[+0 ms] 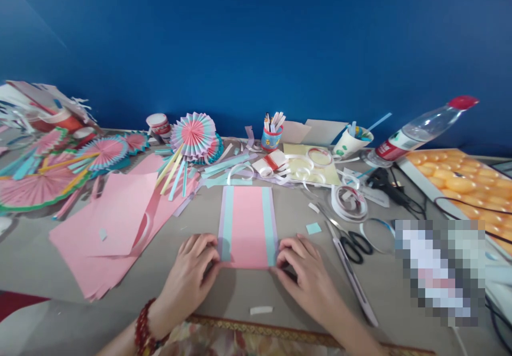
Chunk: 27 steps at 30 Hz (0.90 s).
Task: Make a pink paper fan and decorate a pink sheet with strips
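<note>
A rectangular layered paper sheet (247, 228), pink in the middle with light blue and purple bands along both sides, lies on the grey table in front of me. My left hand (194, 262) pinches its near left corner, fingers curled and thumb close to the edge. At the near right corner, my right hand (306, 265) pinches the sheet in the same way. Just below the sheet is a small white strip (261, 310). Scissors (354, 245) with black handles and a slim cutter (356, 281) lie to the right of my right hand.
Pink paper sheets (104, 260) are spread at the left, near pleated paper fans (194, 137). Behind stand a pen cup (272, 138), a paper cup (352, 143) and a leaning bottle (420, 134). Tape rolls (349, 202) and a black glue gun (386, 185) lie at right.
</note>
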Tool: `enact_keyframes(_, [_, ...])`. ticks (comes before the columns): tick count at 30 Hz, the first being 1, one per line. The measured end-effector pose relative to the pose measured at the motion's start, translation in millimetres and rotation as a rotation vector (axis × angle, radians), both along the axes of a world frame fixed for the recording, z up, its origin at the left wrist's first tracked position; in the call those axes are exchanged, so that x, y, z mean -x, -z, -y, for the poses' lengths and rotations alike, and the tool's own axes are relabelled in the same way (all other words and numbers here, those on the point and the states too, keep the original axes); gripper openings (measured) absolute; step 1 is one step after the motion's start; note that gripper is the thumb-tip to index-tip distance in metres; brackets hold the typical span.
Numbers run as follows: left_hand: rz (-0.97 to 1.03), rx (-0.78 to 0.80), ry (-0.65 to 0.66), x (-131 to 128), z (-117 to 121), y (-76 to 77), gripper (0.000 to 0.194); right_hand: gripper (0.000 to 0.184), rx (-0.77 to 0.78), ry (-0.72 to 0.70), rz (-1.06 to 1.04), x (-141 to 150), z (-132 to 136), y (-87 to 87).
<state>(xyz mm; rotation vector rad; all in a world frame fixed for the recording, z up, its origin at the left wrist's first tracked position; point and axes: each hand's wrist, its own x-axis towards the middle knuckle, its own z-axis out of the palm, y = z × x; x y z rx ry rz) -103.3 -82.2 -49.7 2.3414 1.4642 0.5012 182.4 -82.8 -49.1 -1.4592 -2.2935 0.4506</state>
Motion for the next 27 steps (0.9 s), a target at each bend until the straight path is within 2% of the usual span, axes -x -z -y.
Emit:
enact_keyframes(10, [0.045, 0.08, 0.014, 5.2, -0.8, 2.6, 0.009, 0.012, -0.01, -0.024, -0.005, -0.9, -3.7, 1.7])
enact_keyframes(21, [0.002, 0.032, -0.007, -3.2, -1.8, -4.7, 0.011, 0.013, -0.007, -0.015, 0.059, 2.9, -4.2, -2.4])
enact_keyframes(27, [-0.005, 0.005, -0.002, -0.5, -2.7, -0.9, 0.009, 0.013, -0.023, -0.007, 0.034, 2.2, -4.0, -2.1])
